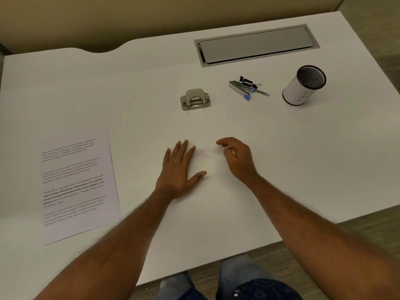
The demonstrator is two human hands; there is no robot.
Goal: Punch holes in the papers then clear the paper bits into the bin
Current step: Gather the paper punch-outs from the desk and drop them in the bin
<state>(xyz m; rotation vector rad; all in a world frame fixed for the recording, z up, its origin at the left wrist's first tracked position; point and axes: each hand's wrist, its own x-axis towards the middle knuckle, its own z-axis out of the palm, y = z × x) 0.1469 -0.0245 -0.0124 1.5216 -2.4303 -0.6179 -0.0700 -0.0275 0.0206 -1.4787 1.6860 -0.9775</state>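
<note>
Down at the bottom, the person's knees in blue jeans (249, 284) poke out from under the big white desk (281, 159). Both bare arms reach over the desk.

The left hand (177, 172) lies flat on the desk with its fingers straight and its thumb out to the side. It holds nothing. The right hand (237, 158) is just beside it, with its fingers bent down to the desk. I cannot tell if it is pinching anything.

Between the two hands lies a small pile of tiny white paper bits (205, 151). The bits are blurry and hard to see.

Off to the left lies a stack of white papers with black printed words (78, 182), flat on the desk.

Farther back stands a silver metal hole punch (195, 99). To its right is a little heap of clips, a pen and a silver box (246, 86). Farther right stands a black wire-mesh cup wrapped in white paper (303, 87).

At the back, a long grey metal flap (255, 45) is set into the desk.
</note>
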